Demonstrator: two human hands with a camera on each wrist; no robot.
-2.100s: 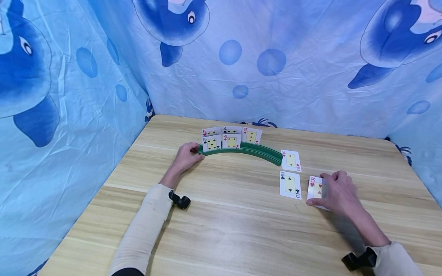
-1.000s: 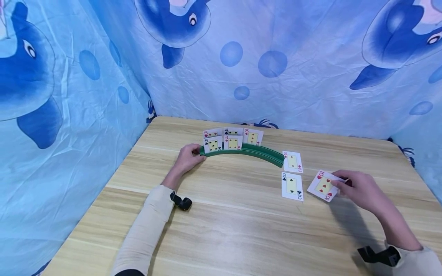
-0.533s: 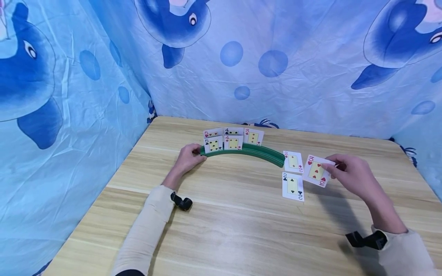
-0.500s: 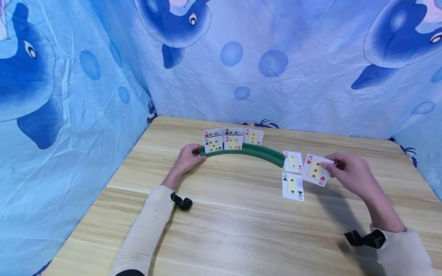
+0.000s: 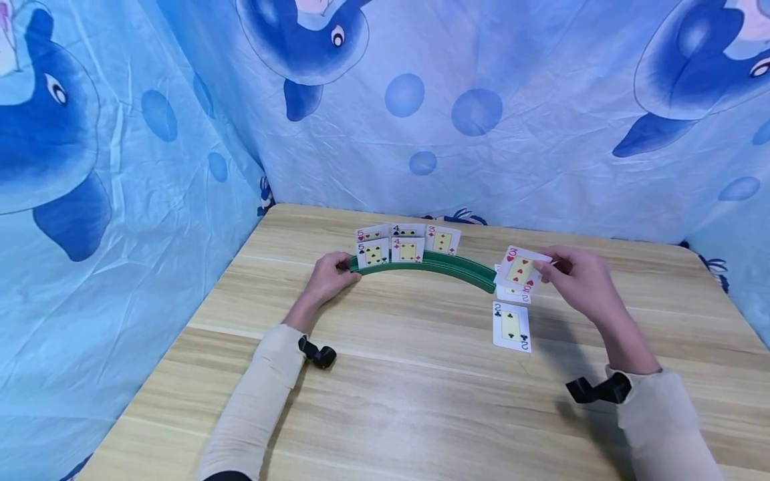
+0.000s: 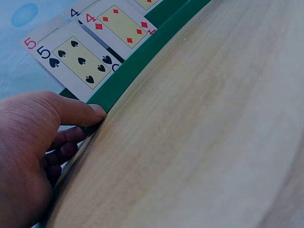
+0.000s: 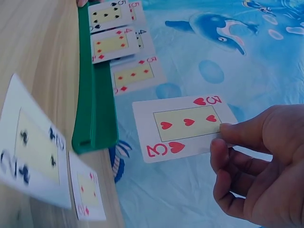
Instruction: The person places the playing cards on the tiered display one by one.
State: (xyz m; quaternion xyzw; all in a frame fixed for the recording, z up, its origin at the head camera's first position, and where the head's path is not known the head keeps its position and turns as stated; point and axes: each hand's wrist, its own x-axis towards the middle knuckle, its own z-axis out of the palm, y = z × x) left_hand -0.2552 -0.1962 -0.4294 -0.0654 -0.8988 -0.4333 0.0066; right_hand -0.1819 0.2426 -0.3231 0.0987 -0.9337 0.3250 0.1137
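My right hand [image 5: 580, 280] pinches the three of hearts [image 7: 185, 126] between thumb and fingers, face up and raised over the table. In the head view this card overlaps the two of diamonds [image 7: 88, 187], which lies by the right end of a curved green card holder [image 5: 460, 266]. My left hand [image 5: 327, 277] grips the holder's left end, thumb on its front edge [image 6: 97, 111]. Upright in the holder's front row are the five of spades [image 6: 80, 61] and four of diamonds [image 5: 408, 250]. Behind them stand a five of hearts [image 5: 371, 233], a black four [image 5: 408, 230] and the three of diamonds [image 5: 442, 240].
The two of clubs [image 5: 511, 327] lies face up on the wooden table [image 5: 385, 387], nearer me than the two of diamonds. A blue curtain [image 5: 511, 167] with dolphin prints hangs along the table's back and sides.
My right hand has picked up the three of hearts from the table's right side and carried it left and away from me, over the two of diamonds. My left hand stays on the holder.
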